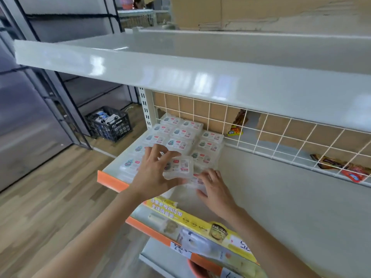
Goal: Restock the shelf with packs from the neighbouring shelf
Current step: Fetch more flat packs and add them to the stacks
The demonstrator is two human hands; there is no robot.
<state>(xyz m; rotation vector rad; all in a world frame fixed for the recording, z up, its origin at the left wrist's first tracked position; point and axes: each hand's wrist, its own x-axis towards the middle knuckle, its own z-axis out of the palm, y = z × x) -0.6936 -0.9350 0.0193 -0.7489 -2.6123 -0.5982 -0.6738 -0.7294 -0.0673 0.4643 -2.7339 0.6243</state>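
Pack [178,167] of clear plastic with a white and red label is gripped at centre frame by the left hand [154,173], fingers curled over its top edge and thumb beneath, just above the white shelf [271,197]. Directly right of it, the right hand [215,189] is laid with spread, nearly straight fingers on another pack [195,180] lying flat on the shelf. Behind both hands, rows of stacked packs [178,137] are ranged toward the wire grid backing [261,127]. Snack wrappers [341,167] are seen behind the grid at right. An orange price rail [112,182] edges the shelf, and a yellow printed sign [190,219] is fixed below it. At left of the frame, a black crate [110,123] filled with packaged goods is set on the wooden floor [50,187]. An upper shelf [180,63] spans the top.
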